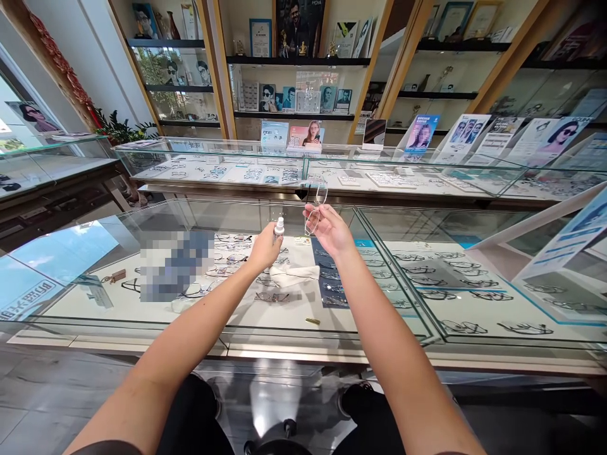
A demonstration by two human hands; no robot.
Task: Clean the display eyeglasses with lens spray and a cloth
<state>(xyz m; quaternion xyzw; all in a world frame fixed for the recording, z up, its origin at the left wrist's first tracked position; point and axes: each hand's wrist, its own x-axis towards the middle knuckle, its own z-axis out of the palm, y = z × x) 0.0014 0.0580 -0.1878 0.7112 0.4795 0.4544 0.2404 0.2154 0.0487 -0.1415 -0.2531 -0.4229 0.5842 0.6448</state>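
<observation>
Above the glass display counter, my left hand (266, 248) is wrapped round a small white spray bottle (279, 225), its nozzle end up. My right hand (332, 229) pinches a pair of thin-rimmed eyeglasses (322, 191), held up on edge just right of the bottle; one lens stands above the fingers and the other hangs in front of them. Bottle and glasses are apart. A white cloth (294, 274) lies below the hands. Rows of eyeglass frames (272, 297) and a dark blue display sheet (329, 278) surround it.
The glass counter (284, 330) spans the view before me, with a small keychain (114, 276) at left. A slanted sign (569, 234) stands at right. Behind are a second display case (213, 158), leaning leaflets and wall shelves (298, 61). My legs and a stool are below.
</observation>
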